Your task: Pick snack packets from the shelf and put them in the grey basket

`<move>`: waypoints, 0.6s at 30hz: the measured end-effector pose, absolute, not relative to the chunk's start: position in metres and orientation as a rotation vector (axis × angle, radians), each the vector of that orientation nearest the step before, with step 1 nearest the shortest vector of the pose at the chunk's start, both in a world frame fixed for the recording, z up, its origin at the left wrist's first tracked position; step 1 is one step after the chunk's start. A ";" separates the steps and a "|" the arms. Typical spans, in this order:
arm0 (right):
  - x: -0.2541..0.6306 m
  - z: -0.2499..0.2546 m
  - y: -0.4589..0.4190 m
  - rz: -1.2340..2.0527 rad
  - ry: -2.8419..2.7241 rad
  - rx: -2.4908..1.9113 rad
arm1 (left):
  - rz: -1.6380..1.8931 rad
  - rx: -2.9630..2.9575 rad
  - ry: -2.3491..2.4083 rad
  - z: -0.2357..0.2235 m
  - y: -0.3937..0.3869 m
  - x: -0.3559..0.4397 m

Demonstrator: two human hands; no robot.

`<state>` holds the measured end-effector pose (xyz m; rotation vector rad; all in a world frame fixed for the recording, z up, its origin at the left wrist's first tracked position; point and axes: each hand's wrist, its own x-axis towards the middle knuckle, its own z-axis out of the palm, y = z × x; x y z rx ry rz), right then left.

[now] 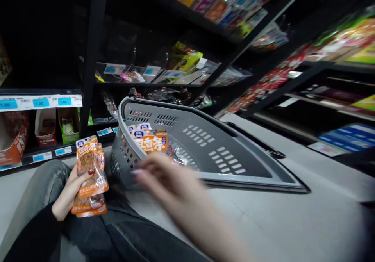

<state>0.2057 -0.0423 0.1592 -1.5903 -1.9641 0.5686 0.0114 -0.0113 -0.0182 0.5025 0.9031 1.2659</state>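
Note:
Several orange-and-clear snack packets [90, 168] are stacked in my left hand [69, 193], thumb across the front one, above my knees. My right hand [164, 176] is smeared by motion in front of the near side of a grey shopping basket [202, 117]. Its fingers look curled, but whether anything is between them I cannot make out. Inside the basket, at its left end, stand more orange snack packets [150, 140], partly hidden by the rim and my right hand. Beside them lie shiny clear wrappers [178, 152].
Dark shelves with price labels [41, 102] rise ahead, holding bagged snacks [187, 61]. Open cartons [45, 127] sit on the low left shelf. More blurred shelving [336, 59] runs along the right. The basket stands on a pale floor [263, 215], its black handle [258, 139] lying beyond it.

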 end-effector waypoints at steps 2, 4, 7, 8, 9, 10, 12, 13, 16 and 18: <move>0.164 0.112 -0.039 0.653 -1.988 -1.701 | 1.289 0.532 0.858 -0.024 -0.011 0.013; 0.137 0.066 -0.024 0.758 -1.870 -1.716 | 1.336 0.551 0.861 -0.031 -0.010 0.014; 0.129 0.021 0.001 1.002 -1.677 -1.526 | 1.359 0.467 0.958 -0.038 -0.007 0.015; 0.132 0.014 0.006 1.043 -1.651 -1.484 | 1.349 0.424 0.980 -0.039 -0.007 0.015; 0.137 0.010 0.009 1.066 -1.636 -1.455 | 1.335 0.389 0.987 -0.039 -0.006 0.016; 0.142 0.008 0.010 1.071 -1.623 -1.431 | 1.321 0.367 0.984 -0.039 -0.006 0.016; 0.153 0.013 0.009 1.067 -1.575 -1.372 | 1.302 0.381 0.950 -0.035 -0.005 0.014; 0.158 0.017 0.007 1.058 -1.549 -1.343 | 1.299 0.403 0.928 -0.032 -0.005 0.013; 0.168 0.033 0.000 1.089 -1.479 -1.236 | 1.341 0.463 0.899 -0.024 -0.003 0.008; 0.169 0.041 -0.006 1.280 -1.333 -1.057 | 1.387 0.480 0.913 -0.020 -0.001 0.004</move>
